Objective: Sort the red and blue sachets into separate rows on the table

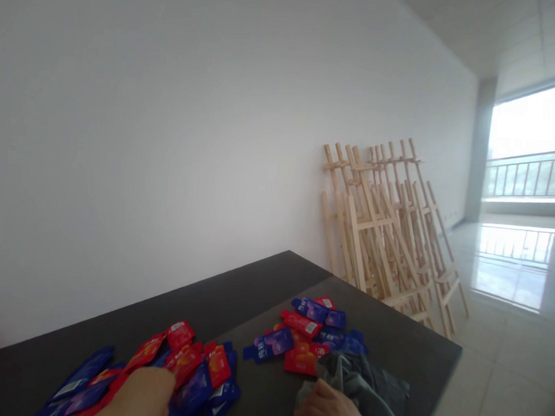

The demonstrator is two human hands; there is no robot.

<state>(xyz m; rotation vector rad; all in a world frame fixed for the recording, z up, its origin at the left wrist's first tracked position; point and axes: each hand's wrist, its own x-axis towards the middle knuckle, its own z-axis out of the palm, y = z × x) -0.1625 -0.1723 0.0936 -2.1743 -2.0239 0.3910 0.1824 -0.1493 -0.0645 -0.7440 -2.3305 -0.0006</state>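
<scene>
My left hand (pixel 148 392) reaches into a heap of red and blue spouted pouches on the dark table. Its fingers are out of sight behind the back of the hand, against a red pouch (pixel 185 363) and a blue pouch (pixel 194 387). On the right, my right hand (pixel 330 411) is closed on a crumpled grey cloth (pixel 364 391), fingers curled into its folds. Just beyond the cloth lies a second group of pouches, among them a blue pouch (pixel 270 345) with purple fruit print and a red pouch (pixel 303 322).
The dark table (pixel 258 276) runs along a white wall (pixel 169 131), with its right edge above a shiny tiled floor (pixel 494 369). Several wooden easels (pixel 384 234) lean on the wall past the table's far corner. A railing (pixel 531 176) stands by the window at far right.
</scene>
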